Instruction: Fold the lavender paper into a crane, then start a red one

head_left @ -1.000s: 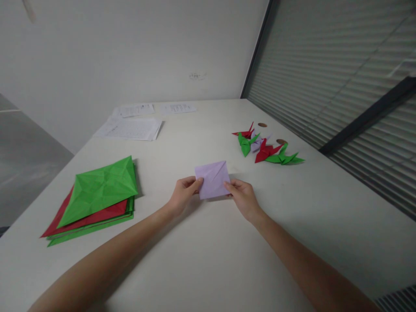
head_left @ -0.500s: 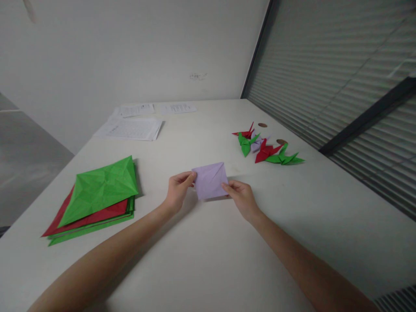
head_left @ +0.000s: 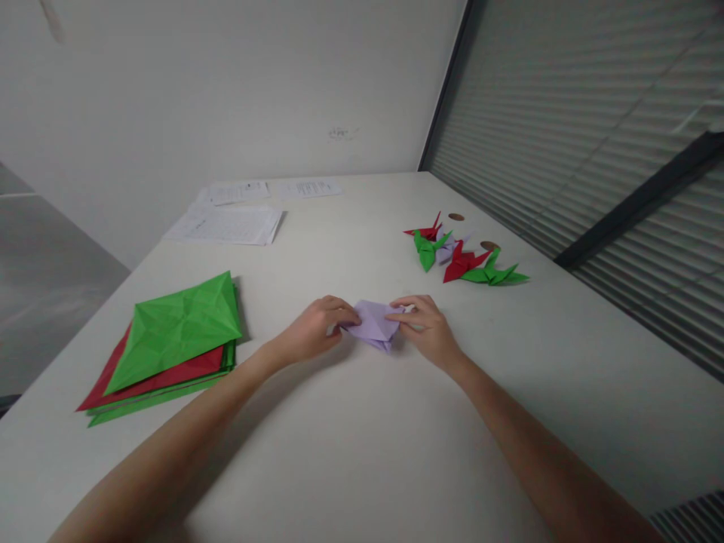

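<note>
A folded sheet of purple origami paper is low over the middle of the white table, its layers parted at the near edge. My left hand grips its left corner, with the fingertips on top. At the right side, my right hand pinches the paper between thumb and fingers. To the left lies a stack of creased paper, a green sheet uppermost and a red sheet under it. Folded cranes in red, green and purple sit together at the right, among them a red crane and a green crane.
Printed papers lie on the table toward the back left. Two round brown discs or holes are near the right edge, beside the window blinds. A wall stands behind the table.
The purple paper has gone from a flat square facing me to a tilted shape with its layers parted. Both hands have shifted their grip, with fingers now over the top.
</note>
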{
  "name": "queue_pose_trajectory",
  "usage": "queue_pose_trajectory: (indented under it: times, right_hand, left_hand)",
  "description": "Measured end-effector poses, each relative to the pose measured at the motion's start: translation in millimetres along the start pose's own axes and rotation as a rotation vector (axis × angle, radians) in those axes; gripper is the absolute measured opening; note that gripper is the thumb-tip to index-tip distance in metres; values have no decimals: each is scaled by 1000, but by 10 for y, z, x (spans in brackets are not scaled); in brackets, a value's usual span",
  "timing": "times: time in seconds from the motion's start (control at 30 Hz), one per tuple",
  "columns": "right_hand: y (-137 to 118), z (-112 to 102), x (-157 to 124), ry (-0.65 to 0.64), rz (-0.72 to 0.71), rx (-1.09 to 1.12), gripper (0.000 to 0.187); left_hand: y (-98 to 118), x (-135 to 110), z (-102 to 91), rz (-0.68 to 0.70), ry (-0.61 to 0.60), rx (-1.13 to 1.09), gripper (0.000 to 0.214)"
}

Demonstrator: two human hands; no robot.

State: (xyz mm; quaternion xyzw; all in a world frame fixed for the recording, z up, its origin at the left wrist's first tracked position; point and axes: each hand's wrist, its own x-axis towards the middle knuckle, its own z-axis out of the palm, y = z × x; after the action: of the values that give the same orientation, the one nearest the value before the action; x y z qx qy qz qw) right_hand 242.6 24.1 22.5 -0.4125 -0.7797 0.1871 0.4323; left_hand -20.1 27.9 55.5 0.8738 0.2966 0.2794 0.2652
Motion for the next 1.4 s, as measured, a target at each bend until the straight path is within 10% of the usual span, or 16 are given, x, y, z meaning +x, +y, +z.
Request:
queue_pose_trajectory:
  times: [0.23,0.6,1.17,1.4]
  right_hand:
    - [96,92,-96,-332,-102,-298,44]
    - [26,135,-136,-380,-131,-294,51]
    - [101,149,-133,-346,-41,-287,41]
    - [116,185,-111,-204,-10,-223,23]
  left_hand:
    - [-29,-115,350,108,-190,308,52]
    - [-125,-132,494,63,-70,371,34]
    - [-125,-178,483,-17,-214,502,90]
    - [-141,-170,480,-42,-200,463,53]
